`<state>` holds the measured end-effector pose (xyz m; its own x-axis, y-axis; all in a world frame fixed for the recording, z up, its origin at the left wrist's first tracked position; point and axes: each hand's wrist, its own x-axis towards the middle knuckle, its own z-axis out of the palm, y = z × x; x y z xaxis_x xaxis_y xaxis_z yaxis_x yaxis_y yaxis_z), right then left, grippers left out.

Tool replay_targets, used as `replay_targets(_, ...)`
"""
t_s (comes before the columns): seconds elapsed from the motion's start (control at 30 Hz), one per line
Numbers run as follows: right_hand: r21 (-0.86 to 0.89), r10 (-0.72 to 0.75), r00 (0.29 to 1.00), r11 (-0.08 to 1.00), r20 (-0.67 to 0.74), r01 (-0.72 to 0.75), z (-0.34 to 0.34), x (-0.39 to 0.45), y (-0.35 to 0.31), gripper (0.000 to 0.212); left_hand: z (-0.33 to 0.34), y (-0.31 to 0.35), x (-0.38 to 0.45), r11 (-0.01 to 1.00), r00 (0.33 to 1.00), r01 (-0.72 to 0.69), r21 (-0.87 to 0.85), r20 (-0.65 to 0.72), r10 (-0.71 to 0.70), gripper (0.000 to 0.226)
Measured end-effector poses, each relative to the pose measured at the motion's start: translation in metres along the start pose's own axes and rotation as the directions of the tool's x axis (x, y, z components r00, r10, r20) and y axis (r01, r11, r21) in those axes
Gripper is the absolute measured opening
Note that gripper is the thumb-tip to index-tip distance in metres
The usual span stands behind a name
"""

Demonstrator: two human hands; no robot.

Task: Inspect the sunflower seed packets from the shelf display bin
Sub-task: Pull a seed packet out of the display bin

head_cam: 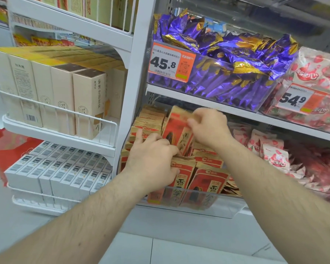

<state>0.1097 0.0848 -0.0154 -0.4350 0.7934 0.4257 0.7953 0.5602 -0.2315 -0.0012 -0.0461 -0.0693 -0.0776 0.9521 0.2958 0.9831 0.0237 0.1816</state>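
right hand grip [208,124]: pinching the top edge of one raised seed packet [176,130]
left hand grip [152,157]: fingers curled down into the packed row, looks like holding neighbours back
packet spot: in the display bin [198,202], around 12 o'clock from left hand
long axis: roughly 12-to-6, tilted slightly
nearer hand: right, already on it, so probably lifts it out

A single wide-angle view looks from the person's head forward and down along both bare forearms, close enough that they fill the lower frame. It faces a white metal shelf unit [135,60] almost square on, centred on the clear plastic display bin [196,203] of red-and-gold packets. The wide lens bends the shelf edges near the borders.
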Motion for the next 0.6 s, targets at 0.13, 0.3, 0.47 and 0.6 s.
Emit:
replay_targets(0.13,0.483,0.241,0.874,0.876,-0.423,-0.008,-0.024,-0.032,0.012,0.013,-0.001,0.000,-0.001,1.000,1.000,0.000,0.021,0.019,-0.001,0.053)
replay_targets(0.3,0.995,0.594,0.801,0.097,-0.078,0.025,-0.054,-0.075,0.028,0.015,-0.002,0.001,-0.005,0.996,0.999,-0.030,0.086,0.026,0.028,0.056)
replay_targets(0.47,0.986,0.530,0.847,0.113,0.044,-0.122,-0.052,-0.127,0.037,0.026,-0.005,0.001,-0.008,0.996,0.999,-0.049,0.073,0.003,0.049,0.061)
replay_targets(0.6,0.948,0.519,0.855,0.265,0.014,-0.177,-0.043,-0.151,0.045,0.025,-0.008,0.008,-0.014,0.980,0.948,-0.145,-0.135,-0.304,0.099,0.040)
